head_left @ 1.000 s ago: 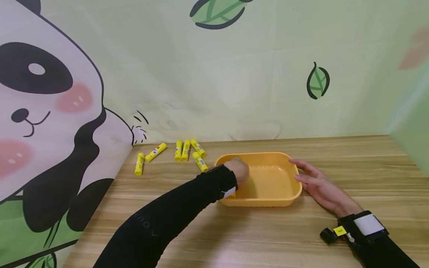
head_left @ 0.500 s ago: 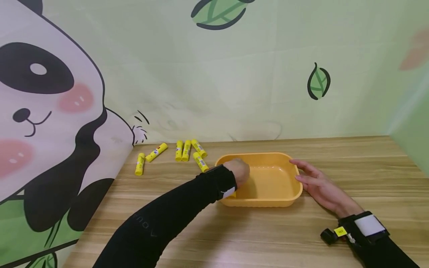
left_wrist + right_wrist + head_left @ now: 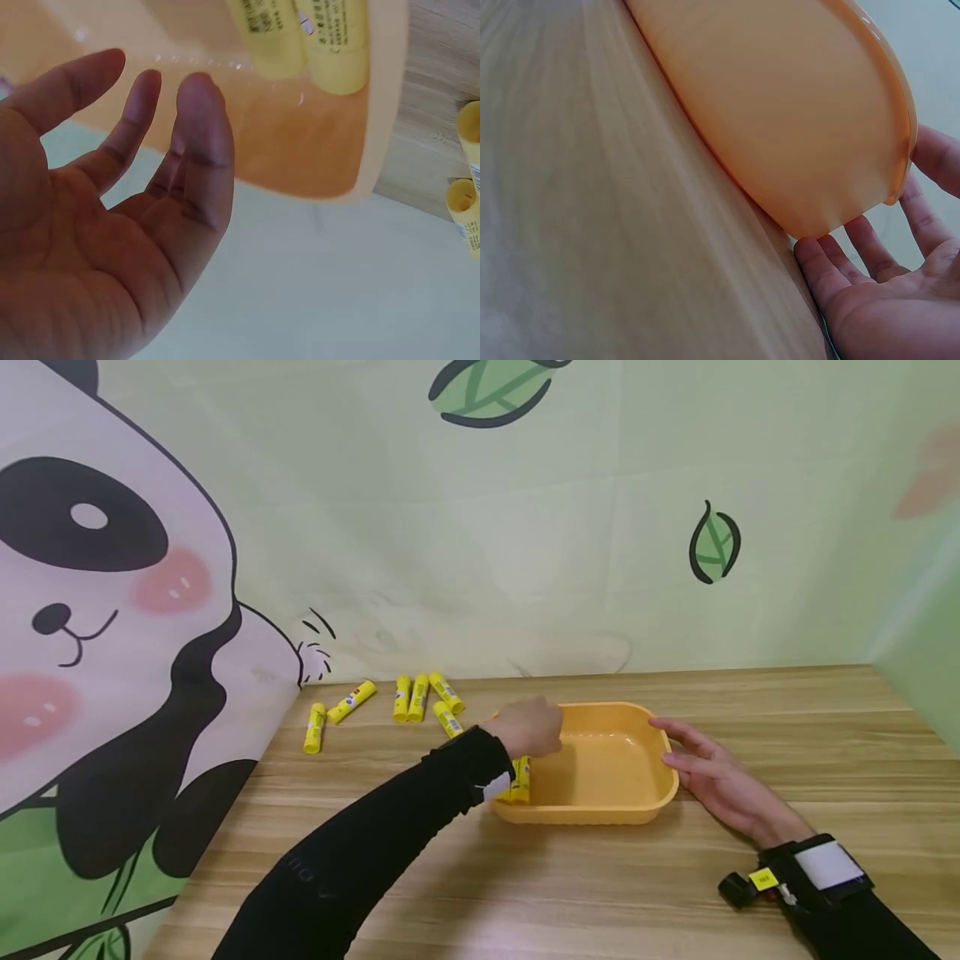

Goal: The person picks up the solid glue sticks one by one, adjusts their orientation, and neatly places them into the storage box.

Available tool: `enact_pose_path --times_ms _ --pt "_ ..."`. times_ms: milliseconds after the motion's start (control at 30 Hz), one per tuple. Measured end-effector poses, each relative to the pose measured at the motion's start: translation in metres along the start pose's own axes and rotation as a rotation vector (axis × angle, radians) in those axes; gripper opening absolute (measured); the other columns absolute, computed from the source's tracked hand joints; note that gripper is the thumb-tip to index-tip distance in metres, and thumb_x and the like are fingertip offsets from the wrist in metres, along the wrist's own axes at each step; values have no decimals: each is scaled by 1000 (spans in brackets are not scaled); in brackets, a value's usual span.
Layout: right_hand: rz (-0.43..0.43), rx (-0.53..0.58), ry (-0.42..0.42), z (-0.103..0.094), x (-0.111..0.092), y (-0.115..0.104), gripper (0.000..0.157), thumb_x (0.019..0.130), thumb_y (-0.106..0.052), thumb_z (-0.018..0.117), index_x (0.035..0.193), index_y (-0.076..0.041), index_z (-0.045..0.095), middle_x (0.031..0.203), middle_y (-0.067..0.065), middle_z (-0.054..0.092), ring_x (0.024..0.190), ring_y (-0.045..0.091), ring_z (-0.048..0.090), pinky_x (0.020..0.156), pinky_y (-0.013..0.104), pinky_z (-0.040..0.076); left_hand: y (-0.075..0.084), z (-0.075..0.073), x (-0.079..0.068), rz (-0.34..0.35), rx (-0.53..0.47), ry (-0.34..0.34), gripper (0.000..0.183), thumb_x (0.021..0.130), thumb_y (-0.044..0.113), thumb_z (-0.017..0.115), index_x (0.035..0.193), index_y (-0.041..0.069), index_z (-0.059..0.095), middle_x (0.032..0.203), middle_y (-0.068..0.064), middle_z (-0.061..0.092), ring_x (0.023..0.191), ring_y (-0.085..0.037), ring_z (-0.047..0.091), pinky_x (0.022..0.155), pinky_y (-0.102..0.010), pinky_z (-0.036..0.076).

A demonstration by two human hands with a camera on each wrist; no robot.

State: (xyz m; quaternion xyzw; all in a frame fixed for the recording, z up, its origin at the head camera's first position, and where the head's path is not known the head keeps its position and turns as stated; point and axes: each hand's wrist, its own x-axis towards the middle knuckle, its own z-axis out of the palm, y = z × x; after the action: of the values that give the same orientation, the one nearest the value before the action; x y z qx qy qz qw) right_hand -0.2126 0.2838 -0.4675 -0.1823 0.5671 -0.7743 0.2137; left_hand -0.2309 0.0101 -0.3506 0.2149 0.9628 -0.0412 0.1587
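Observation:
An orange plastic basin (image 3: 611, 768) stands on the wooden table. Yellow glue sticks (image 3: 520, 781) lie side by side against its left wall; two glue sticks (image 3: 337, 45) show in the left wrist view. My left hand (image 3: 528, 727) is raised over the basin's left back part, and its loosely bent fingers hold nothing in the left wrist view (image 3: 150, 202). At the basin's right end, my right hand (image 3: 720, 777) touches the rim and outer wall with spread fingertips. The right wrist view shows those fingertips (image 3: 810, 251) against the outer wall.
Several more glue sticks (image 3: 418, 697) lie on the table (image 3: 600, 885) left of the basin, one close beside its left rim. Behind the table stands a green backdrop (image 3: 585, 568) with a printed panda and leaves.
My left hand has risen a little and moved back inside the basin, leaving the glue sticks by the left wall in view. My right hand has stayed at the rim.

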Motion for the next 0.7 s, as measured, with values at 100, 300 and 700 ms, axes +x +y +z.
enact_pose_path --times_ms 100,300,700 --pt "-3 -6 2 0 0 -1 51 101 -4 44 149 -8 29 152 8 15 128 16 42 97 28 45 -5 -3 -1 7 -63 46 12 94 24 60 95 12 62 78 2 51 69 -14 50 59 -24 40" --pt "-3 -11 3 0 -1 -2 52 101 -4 44 150 -7 27 153 10 13 130 18 40 97 27 45 -17 -3 -7 1 -184 92 16 94 27 62 105 15 61 96 2 59 85 -15 54 73 -27 46" --pt "-5 -16 13 0 0 0 52 101 -4 44 150 -6 27 152 9 14 127 15 43 96 26 45 -34 -4 -20 -22 -355 174 21 96 27 60 114 16 60 105 1 59 86 -17 55 74 -27 48"
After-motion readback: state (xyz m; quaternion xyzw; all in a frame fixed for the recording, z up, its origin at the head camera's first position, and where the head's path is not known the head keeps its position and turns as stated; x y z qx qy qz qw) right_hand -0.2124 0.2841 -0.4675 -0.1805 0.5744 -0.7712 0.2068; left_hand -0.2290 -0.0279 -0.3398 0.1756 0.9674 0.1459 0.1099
